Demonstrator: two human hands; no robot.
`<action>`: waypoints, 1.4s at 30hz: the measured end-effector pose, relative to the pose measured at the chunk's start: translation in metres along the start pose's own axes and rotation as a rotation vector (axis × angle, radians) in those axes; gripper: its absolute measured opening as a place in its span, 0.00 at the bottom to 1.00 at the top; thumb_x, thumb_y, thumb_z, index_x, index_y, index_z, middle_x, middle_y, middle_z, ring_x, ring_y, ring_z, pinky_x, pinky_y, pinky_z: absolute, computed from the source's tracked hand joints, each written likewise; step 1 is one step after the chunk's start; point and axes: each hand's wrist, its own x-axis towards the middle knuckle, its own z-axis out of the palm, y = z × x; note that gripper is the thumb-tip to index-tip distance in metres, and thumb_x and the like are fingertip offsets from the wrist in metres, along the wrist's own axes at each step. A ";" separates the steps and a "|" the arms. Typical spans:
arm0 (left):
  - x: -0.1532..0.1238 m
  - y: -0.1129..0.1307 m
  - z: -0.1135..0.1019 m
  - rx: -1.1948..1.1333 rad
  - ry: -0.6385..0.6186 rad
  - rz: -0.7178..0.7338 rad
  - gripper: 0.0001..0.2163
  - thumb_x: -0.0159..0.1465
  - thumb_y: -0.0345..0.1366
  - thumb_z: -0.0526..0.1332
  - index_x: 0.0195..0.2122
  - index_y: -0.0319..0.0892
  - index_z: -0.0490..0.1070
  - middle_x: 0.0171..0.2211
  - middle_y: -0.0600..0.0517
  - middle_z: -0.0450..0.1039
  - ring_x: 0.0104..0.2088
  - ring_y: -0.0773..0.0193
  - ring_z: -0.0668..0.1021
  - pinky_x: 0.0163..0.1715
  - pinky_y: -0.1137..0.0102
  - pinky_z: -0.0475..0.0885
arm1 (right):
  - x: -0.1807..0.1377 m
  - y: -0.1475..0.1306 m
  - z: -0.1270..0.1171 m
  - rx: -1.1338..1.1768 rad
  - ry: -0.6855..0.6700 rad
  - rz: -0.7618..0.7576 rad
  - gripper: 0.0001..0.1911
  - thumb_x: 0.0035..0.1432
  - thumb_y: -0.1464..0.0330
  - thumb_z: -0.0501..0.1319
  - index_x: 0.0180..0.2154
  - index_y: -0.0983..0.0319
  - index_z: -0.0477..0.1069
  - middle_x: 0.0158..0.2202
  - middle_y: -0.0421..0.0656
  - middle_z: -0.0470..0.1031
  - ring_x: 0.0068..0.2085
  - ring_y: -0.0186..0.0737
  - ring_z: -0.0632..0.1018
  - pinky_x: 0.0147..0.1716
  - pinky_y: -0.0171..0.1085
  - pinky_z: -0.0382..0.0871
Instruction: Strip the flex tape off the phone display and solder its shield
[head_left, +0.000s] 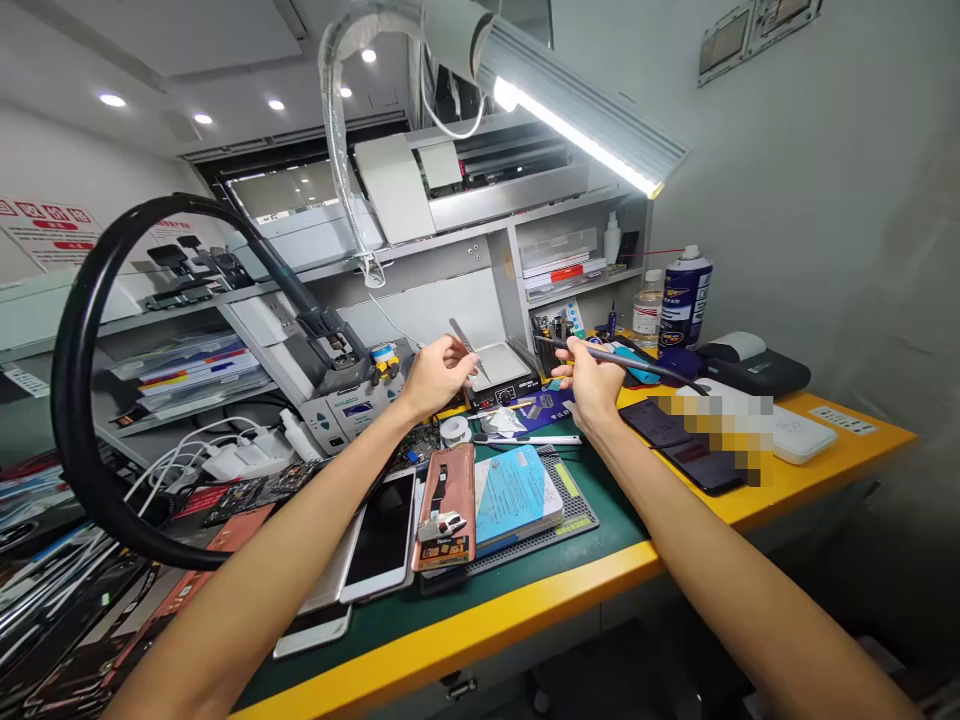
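Note:
My left hand (436, 380) pinches a pair of metal tweezers (460, 335) in front of a pale flat plate (498, 362), the top of a small black device with a dial. In my right hand (598, 386) is a thin, dark soldering iron (616, 356), its tip pointing left and its cord trailing to the right. Between and below the hands lie a roll of solder wire (454, 431) and a white-handled brush (531, 440). Closer to me, an open rose-coloured phone shell (454, 475) rests beside a blue book (517, 492).
A lit lamp (577, 115) hangs overhead. A thick black hose (67, 370) loops at left from a soldering station (343, 408). White tablets (381, 535) and phone shells crowd the left. Dark phones (667, 430), a white box (802, 432) and a spray can (685, 300) stand right.

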 end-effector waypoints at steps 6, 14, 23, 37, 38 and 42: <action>-0.073 -0.007 -0.030 -0.283 0.219 -0.061 0.14 0.70 0.42 0.65 0.52 0.40 0.74 0.48 0.47 0.78 0.42 0.59 0.82 0.42 0.59 0.81 | -0.022 -0.006 0.003 -0.081 -0.350 0.214 0.13 0.70 0.62 0.64 0.49 0.64 0.74 0.42 0.43 0.78 0.35 0.36 0.80 0.32 0.37 0.79; -0.152 -0.010 -0.052 -0.397 0.395 -0.123 0.11 0.66 0.43 0.67 0.42 0.43 0.69 0.38 0.50 0.84 0.35 0.57 0.86 0.41 0.59 0.83 | -0.040 0.003 0.005 -0.132 -0.661 0.412 0.11 0.71 0.63 0.63 0.45 0.65 0.74 0.34 0.38 0.76 0.27 0.30 0.75 0.24 0.30 0.72; -0.210 -0.003 -0.043 -0.451 0.278 -0.385 0.11 0.68 0.44 0.66 0.41 0.42 0.71 0.37 0.49 0.84 0.35 0.58 0.86 0.39 0.64 0.83 | -0.058 -0.001 0.007 -0.159 -0.730 0.459 0.18 0.70 0.62 0.62 0.28 0.63 0.68 0.18 0.31 0.66 0.14 0.26 0.65 0.13 0.28 0.58; -0.228 -0.001 -0.013 -0.563 0.351 -0.442 0.09 0.71 0.43 0.64 0.45 0.46 0.68 0.42 0.52 0.84 0.43 0.57 0.86 0.45 0.61 0.84 | -0.072 -0.002 0.012 -0.166 -0.825 0.531 0.05 0.48 0.71 0.65 0.22 0.62 0.71 0.12 0.38 0.70 0.11 0.35 0.68 0.10 0.31 0.59; -0.228 0.001 -0.013 -0.540 0.357 -0.418 0.08 0.71 0.43 0.64 0.45 0.46 0.69 0.42 0.52 0.84 0.42 0.58 0.86 0.43 0.62 0.85 | -0.073 -0.001 0.012 -0.168 -0.835 0.543 0.06 0.48 0.71 0.65 0.22 0.62 0.71 0.13 0.39 0.70 0.11 0.35 0.69 0.10 0.31 0.60; -0.230 0.005 -0.014 -0.389 0.326 -0.271 0.04 0.70 0.38 0.64 0.45 0.48 0.72 0.41 0.52 0.86 0.40 0.56 0.87 0.40 0.62 0.85 | -0.077 0.002 0.011 -0.178 -0.880 0.586 0.07 0.49 0.70 0.68 0.24 0.63 0.73 0.15 0.39 0.73 0.13 0.36 0.73 0.10 0.31 0.62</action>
